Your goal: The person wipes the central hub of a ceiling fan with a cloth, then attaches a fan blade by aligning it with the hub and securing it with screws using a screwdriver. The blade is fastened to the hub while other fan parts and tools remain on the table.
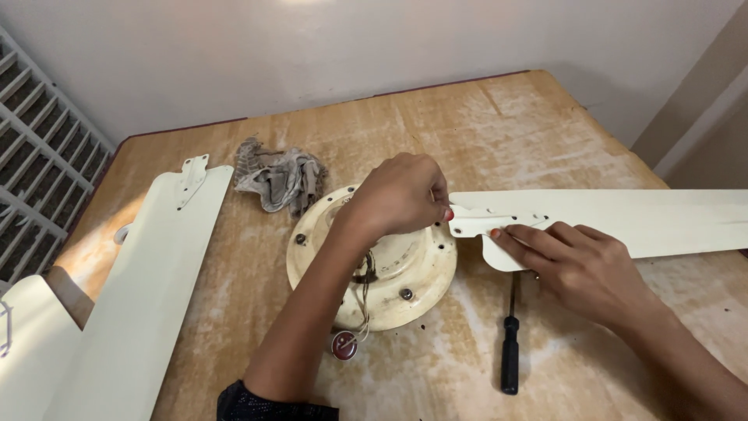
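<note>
A round cream ceiling-fan motor housing (372, 261) lies flat near the middle of the worn wooden desk (499, 125), its wires spilling out over the near rim toward a small dark red round part (344, 344). A cream fan blade (623, 220) lies across the desk from the right edge, its bracket end brought right up against the housing's right rim, seemingly so the bracket holes sit by the housing's mounting points. The left hand (399, 195) reaches forward over the housing, wrist bent and knuckles up, its fingertips pressed together in a pinch at the bracket end of the blade; what they pinch is too small to tell, perhaps a screw. The right hand (580, 261) lies flat on the blade's near edge, fingers spread a little and stretched toward the bracket, apparently pressing the blade down to keep it steady. A black-handled screwdriver (510, 347) lies on the desk just beside and partly under the right hand, shaft pointing away from the person, within easy reach. A crumpled grey rag (282, 181) sits beyond the housing, close to its far rim. 2 more cream blades lie well apart on the left: 1 long blade (148, 288) runs diagonally with its bracket end toward the back wall, and another blade (31, 343) shows only partly at the left edge.
</note>
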